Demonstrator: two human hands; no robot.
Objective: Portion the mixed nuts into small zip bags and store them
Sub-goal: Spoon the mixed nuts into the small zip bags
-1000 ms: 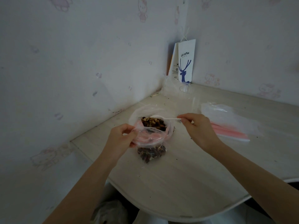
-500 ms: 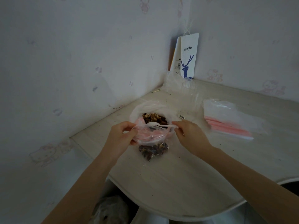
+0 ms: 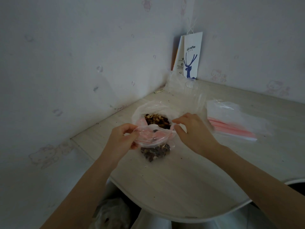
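Our left hand (image 3: 123, 139) is clamped on the left lip of the small zip bag (image 3: 153, 141), thumb and fingers pinching the film. Our right hand (image 3: 193, 133) sits at the right lip, fingers curled, thumb and index slightly apart. We can't tell if it has the plastic yet. The bag stands on the counter (image 3: 173, 182) right in front of us, mouth open.

We read this as the seal step. Pinch both corners and pull the mouth taut so the zip tracks line up. Squeeze the air out, then press from one corner across. Keep the bag upright and check for crumbs in the track.

Look: thin clear film, pink strip at the mouth, top slack and crumpled. The dark nut mix (image 3: 155, 152) fills only the bottom.

Just behind and touching it is the big bag (image 3: 148, 108), open, with plenty left inside. Further right, well apart, lies a stack of empty zip bags (image 3: 231, 128), flat. In the far corner a paper bag (image 3: 192, 58) stands upright against the wall.
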